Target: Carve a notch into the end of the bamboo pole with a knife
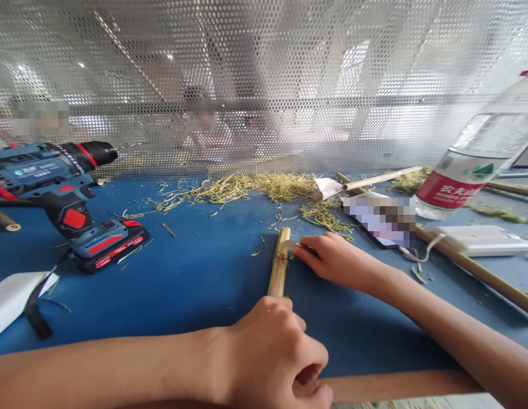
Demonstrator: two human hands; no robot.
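Note:
A pale bamboo stick [278,278] points away from me over the blue table, with a darker joint partway along it. My left hand [281,346] is closed around its near part, close to the table's front edge. To the right, my right hand [327,258] pinches a small knife [294,245] by its dark handle. The blade lies against the stick just beyond the joint. How much of the stick runs under my left hand is hidden.
A blue cordless drill [71,199] stands at the left. Shavings [246,187] lie along a perforated metal screen [255,85]. At the right are a phone [385,224], a white power bank [481,241], a long stick [485,278] and a water bottle [464,165]. People show behind the screen.

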